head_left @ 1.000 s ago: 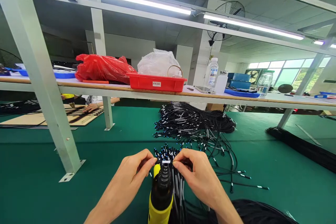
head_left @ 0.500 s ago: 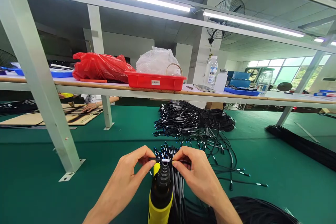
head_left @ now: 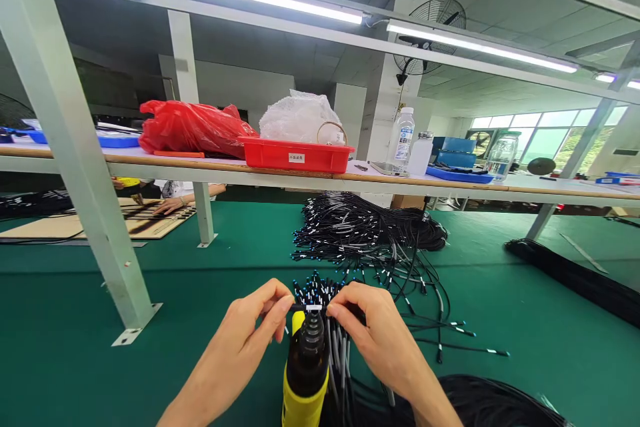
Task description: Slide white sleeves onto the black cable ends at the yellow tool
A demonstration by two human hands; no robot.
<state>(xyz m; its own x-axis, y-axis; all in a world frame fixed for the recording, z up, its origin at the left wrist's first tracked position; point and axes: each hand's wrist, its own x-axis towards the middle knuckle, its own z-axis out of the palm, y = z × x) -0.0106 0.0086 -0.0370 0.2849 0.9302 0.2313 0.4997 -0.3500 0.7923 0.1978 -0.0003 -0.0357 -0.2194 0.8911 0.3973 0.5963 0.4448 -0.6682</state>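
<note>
A thin black cable with a white sleeve point(head_left: 313, 307) is stretched level between my two hands. My left hand point(head_left: 250, 327) pinches its left part, and my right hand point(head_left: 373, 327) pinches the right part. Just under the sleeve stands the black ribbed nozzle of a yellow and black heat tool point(head_left: 306, 373), pointing up. Behind and beside the tool lies a bundle of black and grey cables point(head_left: 341, 353) with white sleeves and blue tips.
A large cable pile point(head_left: 350, 227) lies farther back on the green table point(head_left: 250, 233). Above runs a shelf point(head_left: 300, 180) with a red tray point(head_left: 295, 155), a red bag point(head_left: 195, 128) and bottles. A metal post point(head_left: 95, 167) stands left. Another person's hand point(head_left: 170, 205) shows far left.
The fingers of my left hand have rolled slightly on the cable, and the white sleeve has turned and shifted a little to the left. The tool has stayed in place.
</note>
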